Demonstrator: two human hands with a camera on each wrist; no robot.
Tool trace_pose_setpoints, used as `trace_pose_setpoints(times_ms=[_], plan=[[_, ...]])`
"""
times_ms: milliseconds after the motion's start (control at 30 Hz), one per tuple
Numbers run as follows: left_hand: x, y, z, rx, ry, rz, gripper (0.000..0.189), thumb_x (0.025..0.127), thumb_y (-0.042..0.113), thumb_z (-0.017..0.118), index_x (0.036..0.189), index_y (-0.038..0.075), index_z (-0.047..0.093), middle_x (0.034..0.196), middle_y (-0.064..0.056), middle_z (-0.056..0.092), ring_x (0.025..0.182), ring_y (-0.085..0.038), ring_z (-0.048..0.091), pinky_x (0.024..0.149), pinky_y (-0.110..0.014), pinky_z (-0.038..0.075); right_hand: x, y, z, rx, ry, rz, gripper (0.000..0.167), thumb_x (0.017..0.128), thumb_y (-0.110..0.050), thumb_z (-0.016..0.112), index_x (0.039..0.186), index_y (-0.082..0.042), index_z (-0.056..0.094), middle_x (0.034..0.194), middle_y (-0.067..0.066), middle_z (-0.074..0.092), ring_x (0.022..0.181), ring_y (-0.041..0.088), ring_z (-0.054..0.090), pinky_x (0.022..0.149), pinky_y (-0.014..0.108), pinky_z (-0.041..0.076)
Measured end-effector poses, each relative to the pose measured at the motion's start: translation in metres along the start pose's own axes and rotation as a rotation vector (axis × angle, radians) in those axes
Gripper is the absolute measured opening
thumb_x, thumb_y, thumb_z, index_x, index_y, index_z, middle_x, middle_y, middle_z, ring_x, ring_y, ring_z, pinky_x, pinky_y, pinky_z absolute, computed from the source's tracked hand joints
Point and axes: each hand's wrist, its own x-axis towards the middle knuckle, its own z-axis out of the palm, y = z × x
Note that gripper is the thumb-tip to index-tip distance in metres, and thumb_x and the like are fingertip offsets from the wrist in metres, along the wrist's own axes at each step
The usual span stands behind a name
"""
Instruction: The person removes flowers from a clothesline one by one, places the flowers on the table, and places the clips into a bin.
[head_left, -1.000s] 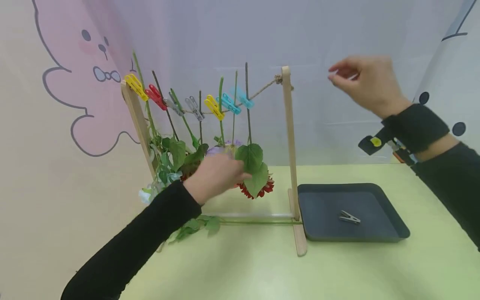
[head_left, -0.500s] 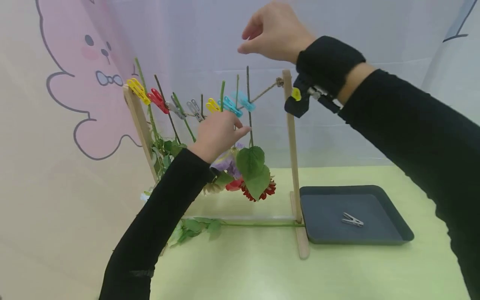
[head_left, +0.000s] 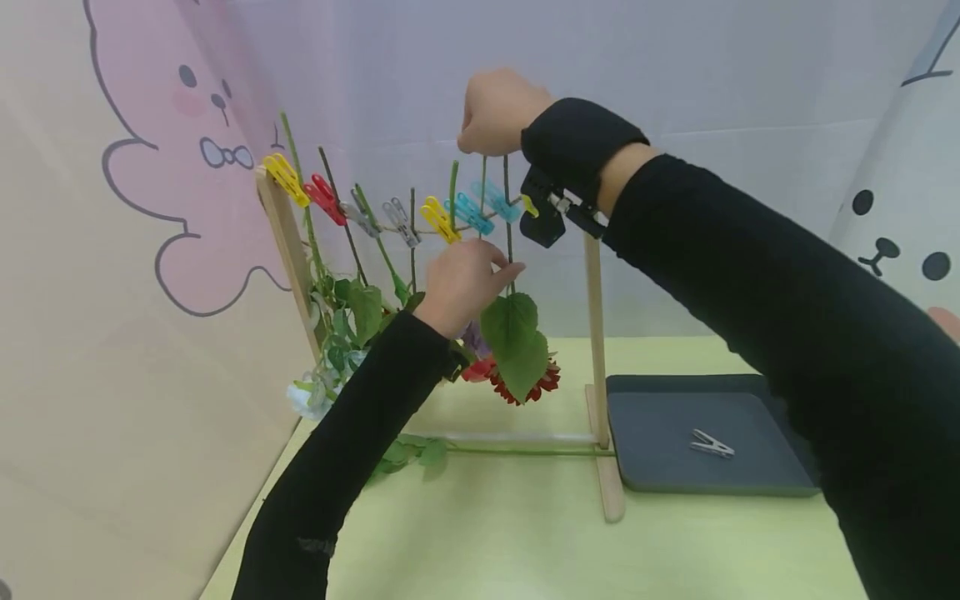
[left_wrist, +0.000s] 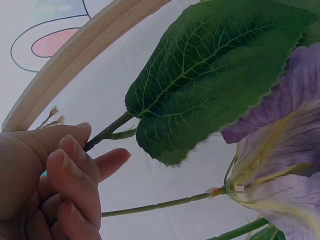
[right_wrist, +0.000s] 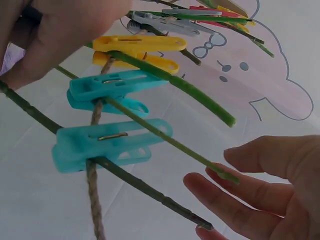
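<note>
Here, near the rope's (right_wrist: 93,200) left end, a yellow clothespin (head_left: 287,180) and a red clothespin (head_left: 326,200) clipped hanging stems. Further right, the left hand (head_left: 468,283) pinched a dark stem (right_wrist: 150,186) below its light-blue clothespin (right_wrist: 112,142); the left wrist view showed this grip just beside a green leaf (left_wrist: 210,75), while the head view showed the hand's back. The right hand (right_wrist: 285,195) hung above, fingers hidden from the head camera; its wrist view showed thumb and fingers parted, loosely bent by the stem tips. Rightmost, near the table's (head_left: 525,533) far edge, a dark tray (head_left: 652,433) carried a grey clothespin (head_left: 712,445) well inside its rim.
</note>
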Motion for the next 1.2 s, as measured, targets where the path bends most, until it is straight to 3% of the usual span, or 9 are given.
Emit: trace_pose_setpoints(times_ms=[100, 200, 333, 567, 700, 733, 833, 933, 1200], plan=[[0.0, 0.001, -0.001, 0.001, 0.015, 0.026, 0.027, 0.09, 0.035, 0.057, 0.099, 0.014, 0.073, 0.081, 0.0, 0.07, 0.062, -0.013, 0.056, 0.045, -0.022, 0.033, 0.006, 0.002, -0.001, -0.023, -0.041, 0.016, 0.028, 0.089, -0.028, 0.056, 0.102, -0.005, 0.065, 0.108, 0.009, 0.058, 0.095, 0.024, 0.048, 0.093, 0.045, 0.039], [0.002, 0.002, -0.002, 0.008, 0.021, 0.035, 0.025, 0.091, 0.033, 0.057, 0.098, 0.014, 0.073, 0.079, 0.0, 0.07, 0.059, -0.013, 0.054, 0.045, -0.023, 0.032, 0.01, 0.002, -0.001, -0.09, -0.111, 0.048, 0.038, 0.085, -0.038, 0.061, 0.107, -0.006, 0.06, 0.117, 0.009, 0.055, 0.1, 0.024, 0.048, 0.092, 0.044, 0.039], [0.002, 0.003, -0.001, 0.008, 0.02, 0.031, 0.024, 0.091, 0.032, 0.057, 0.093, 0.014, 0.073, 0.076, 0.001, 0.068, 0.057, -0.013, 0.052, 0.045, -0.024, 0.033, 0.011, 0.002, 0.002, -0.134, -0.195, 0.061, 0.045, 0.086, -0.041, 0.059, 0.113, -0.005, 0.06, 0.123, 0.01, 0.058, 0.105, 0.024, 0.05, 0.092, 0.04, 0.041], [0.001, 0.002, 0.0, 0.001, 0.025, 0.03, 0.023, 0.091, 0.03, 0.057, 0.092, 0.013, 0.073, 0.077, -0.001, 0.068, 0.059, -0.013, 0.054, 0.046, -0.024, 0.034, 0.009, 0.002, 0.01, -0.084, -0.202, 0.046, 0.034, 0.088, -0.038, 0.058, 0.099, -0.007, 0.065, 0.095, 0.004, 0.064, 0.097, 0.022, 0.054, 0.086, 0.036, 0.042], [0.001, 0.001, 0.0, 0.013, 0.025, 0.027, 0.024, 0.092, 0.03, 0.056, 0.092, 0.013, 0.073, 0.078, 0.0, 0.069, 0.061, -0.013, 0.056, 0.046, -0.024, 0.034, 0.01, 0.004, 0.012, -0.086, -0.185, 0.055, 0.031, 0.086, -0.037, 0.061, 0.096, -0.008, 0.064, 0.09, 0.003, 0.064, 0.092, 0.02, 0.054, 0.081, 0.035, 0.041], [0.002, 0.001, 0.0, 0.013, 0.027, 0.028, 0.024, 0.092, 0.03, 0.057, 0.092, 0.013, 0.073, 0.079, 0.0, 0.069, 0.061, -0.013, 0.056, 0.046, -0.024, 0.033, 0.009, 0.004, 0.013, -0.091, -0.183, 0.057, 0.03, 0.086, -0.037, 0.061, 0.096, -0.009, 0.063, 0.09, 0.003, 0.063, 0.093, 0.021, 0.055, 0.085, 0.037, 0.041], [0.001, 0.0, 0.001, 0.006, 0.032, 0.033, 0.024, 0.092, 0.03, 0.057, 0.091, 0.013, 0.073, 0.078, -0.001, 0.069, 0.06, -0.014, 0.056, 0.046, -0.024, 0.033, 0.008, 0.003, 0.015, -0.082, -0.171, 0.069, 0.031, 0.087, -0.034, 0.061, 0.101, -0.007, 0.061, 0.104, 0.007, 0.063, 0.103, 0.026, 0.054, 0.1, 0.045, 0.035], [0.001, 0.0, 0.002, -0.002, 0.033, 0.033, 0.024, 0.091, 0.029, 0.057, 0.09, 0.012, 0.073, 0.077, -0.001, 0.068, 0.059, -0.014, 0.056, 0.047, -0.024, 0.035, 0.008, 0.003, 0.017, -0.059, -0.158, 0.087, 0.035, 0.087, -0.033, 0.061, 0.11, -0.006, 0.058, 0.12, 0.01, 0.058, 0.119, 0.031, 0.048, 0.108, 0.057, 0.018], [0.004, 0.002, 0.006, -0.012, 0.055, 0.03, 0.028, 0.093, 0.029, 0.054, 0.08, 0.009, 0.068, 0.063, -0.002, 0.055, 0.056, -0.015, 0.049, 0.046, -0.024, 0.03, 0.007, 0.0, 0.014, -0.066, -0.132, 0.109, 0.043, 0.087, -0.032, 0.061, 0.122, -0.007, 0.055, 0.139, 0.012, 0.044, 0.138, 0.036, 0.021, 0.109, 0.06, 0.007]])
